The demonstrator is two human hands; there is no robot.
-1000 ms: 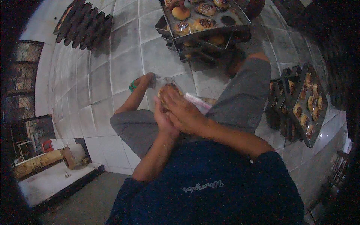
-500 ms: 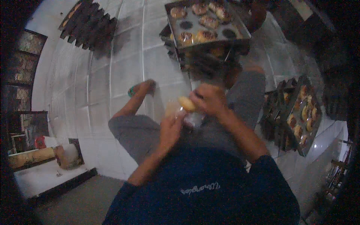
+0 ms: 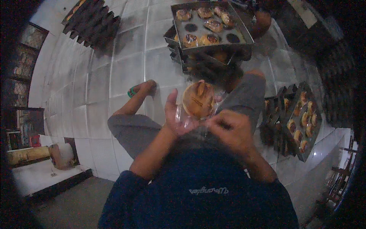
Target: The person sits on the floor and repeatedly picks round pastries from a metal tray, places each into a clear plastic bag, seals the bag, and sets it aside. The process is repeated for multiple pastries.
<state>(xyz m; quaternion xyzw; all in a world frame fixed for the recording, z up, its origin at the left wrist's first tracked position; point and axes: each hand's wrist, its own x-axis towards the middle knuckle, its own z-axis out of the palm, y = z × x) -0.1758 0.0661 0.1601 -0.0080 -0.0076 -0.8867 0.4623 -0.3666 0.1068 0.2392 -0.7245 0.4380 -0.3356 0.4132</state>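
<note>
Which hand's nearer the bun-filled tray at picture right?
Right. The right hand is left of that tray, not touching it; the left hand is farther left, palm up under a wrapped bun.

In my head view the left hand (image 3: pixel 180 124) lies palm up with its thumb spread away, bearing a round brown bun (image 3: pixel 198 100) with a dark mark on its top, while the right hand (image 3: pixel 233 128), fingers drawn together, pinches the clear wrapper (image 3: pixel 206 124) just beside the bun's lower edge. Ahead of the hands I see a dark tray (image 3: pixel 224 34) of buns atop a stack, and to the right another bun-filled tray (image 3: pixel 313 141) tilted beside more trays, all on the grey tiled floor (image 3: pixel 126 76).
</note>
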